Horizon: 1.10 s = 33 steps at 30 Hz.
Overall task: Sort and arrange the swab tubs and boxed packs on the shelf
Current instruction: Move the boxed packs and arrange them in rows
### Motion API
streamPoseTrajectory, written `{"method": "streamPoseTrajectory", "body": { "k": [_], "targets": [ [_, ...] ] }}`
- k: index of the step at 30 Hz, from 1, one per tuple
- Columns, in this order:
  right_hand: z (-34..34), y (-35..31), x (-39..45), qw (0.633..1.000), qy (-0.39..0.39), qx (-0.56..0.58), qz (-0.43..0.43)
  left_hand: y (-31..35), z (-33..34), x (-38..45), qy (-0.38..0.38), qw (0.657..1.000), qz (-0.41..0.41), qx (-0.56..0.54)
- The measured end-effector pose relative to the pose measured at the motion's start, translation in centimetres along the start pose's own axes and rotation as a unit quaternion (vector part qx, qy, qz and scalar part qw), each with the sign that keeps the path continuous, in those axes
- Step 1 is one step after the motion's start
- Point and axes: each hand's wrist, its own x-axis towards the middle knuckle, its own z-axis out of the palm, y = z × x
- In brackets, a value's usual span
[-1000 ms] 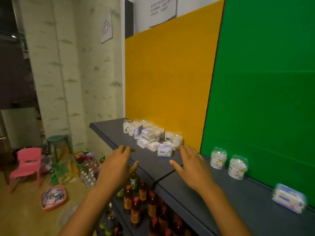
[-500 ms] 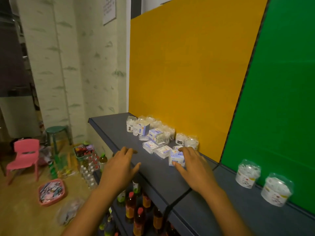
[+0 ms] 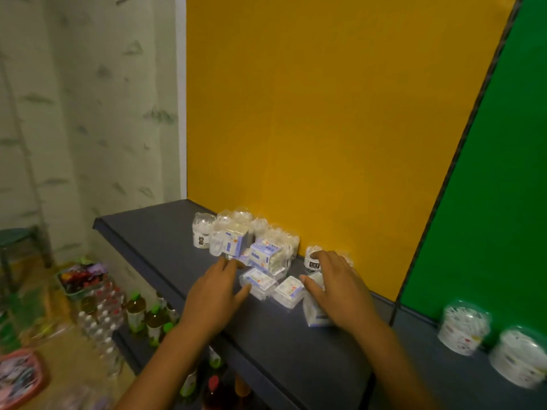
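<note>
2 hands reach over the dark grey shelf (image 3: 165, 232) toward a heap of swab goods against the yellow panel (image 3: 325, 113). The left hand (image 3: 216, 287) hovers flat with fingers spread and relaxed, gripping nothing, its thumb tip touching or just short of a flat clear pack (image 3: 258, 281) lying on the shelf. The right hand (image 3: 337, 288) curls over a white and blue boxed pack (image 3: 315, 315) at the heap's near end, thumb on its left face; its fingertips reach toward a swab tub with a black label (image 3: 313, 260). Between the hands lies a 2nd flat pack (image 3: 289, 291). Behind, more clear swab tubs (image 3: 204, 233) stand in a row along the panel, with 2 blue boxes (image 3: 265, 255) tumbled among them. Well apart, before the green panel (image 3: 503, 173), stand 2 larger round tubs (image 3: 463, 327), blurred
</note>
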Motion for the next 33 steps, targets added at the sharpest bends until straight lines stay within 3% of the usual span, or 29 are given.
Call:
{"method": "streamPoseTrajectory", "body": {
  "k": [10, 15, 20, 26, 33],
  "targets": [
    [4.2, -0.5, 0.0, 0.997, -0.039, 0.015, 0.066, -4.1, 5.6, 3.7, -0.096, 0.990, -0.051, -0.087],
    [4.6, -0.4, 0.4, 0.996, -0.039, 0.007, 0.081, -4.3, 7.0, 5.6, -0.095, 0.992, -0.058, -0.056],
    [4.1, -0.3, 0.6, 0.996, -0.033, -0.015, 0.084, -4.5, 7.1, 5.9, -0.099, 0.983, -0.090, -0.125],
    [3.6, -0.7, 1.5, 0.995, -0.036, 0.001, 0.093, -5.0, 6.4, 5.8, -0.076, 0.930, -0.148, -0.327],
    [4.3, -1.5, 3.0, 0.990, -0.106, -0.028, 0.093, -5.0, 3.8, 4.4, -0.041, 0.824, -0.221, -0.520]
  ]
}}
